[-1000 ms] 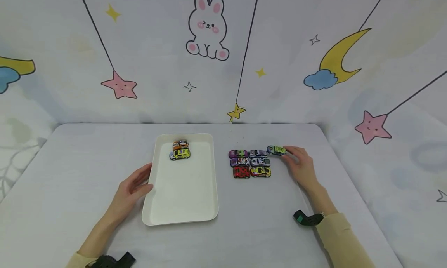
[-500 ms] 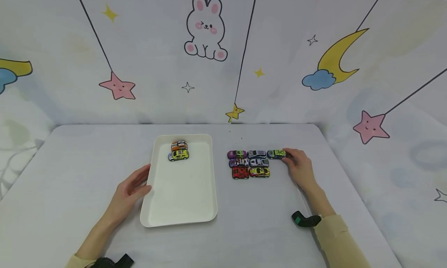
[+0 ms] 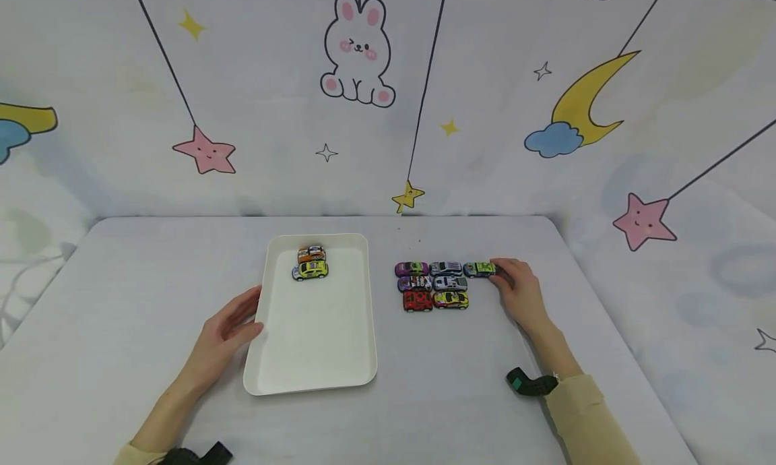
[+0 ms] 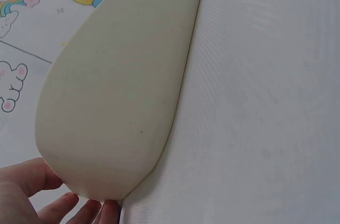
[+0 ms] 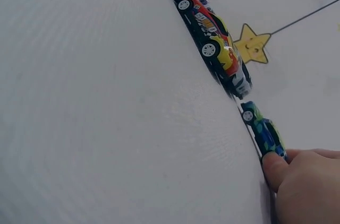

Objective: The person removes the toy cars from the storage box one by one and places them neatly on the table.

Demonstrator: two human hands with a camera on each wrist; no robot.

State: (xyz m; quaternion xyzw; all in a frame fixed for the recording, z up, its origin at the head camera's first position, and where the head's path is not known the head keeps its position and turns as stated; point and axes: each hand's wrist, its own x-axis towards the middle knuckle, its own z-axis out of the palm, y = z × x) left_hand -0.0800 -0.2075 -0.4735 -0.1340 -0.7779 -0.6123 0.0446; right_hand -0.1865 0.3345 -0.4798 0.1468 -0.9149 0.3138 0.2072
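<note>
My right hand (image 3: 520,295) pinches the right end of a green toy car (image 3: 479,269), which sits on the table at the right end of the back row. In the right wrist view, the thumb and fingers are at the end of this green-and-blue car (image 5: 265,132). My left hand (image 3: 221,337) touches the left side of a white tray (image 3: 315,337) with relaxed fingers. In the left wrist view, its fingertips lie against the tray's outer wall (image 4: 114,96). An orange toy car (image 3: 312,253) and a yellow toy car (image 3: 310,270) sit inside the tray's far end.
Left of the green car stand purple (image 3: 411,269) and silver (image 3: 445,268) toy cars. Before them are another purple car (image 3: 415,284), a grey one (image 3: 450,284), a red one (image 3: 418,301) and a yellow-red one (image 3: 451,300). A patterned cloth (image 3: 273,148) hangs behind the table.
The green car has come slightly toward me, from just behind the back row into line with it, my right hand still pinching it. My left hand stays at the tray.
</note>
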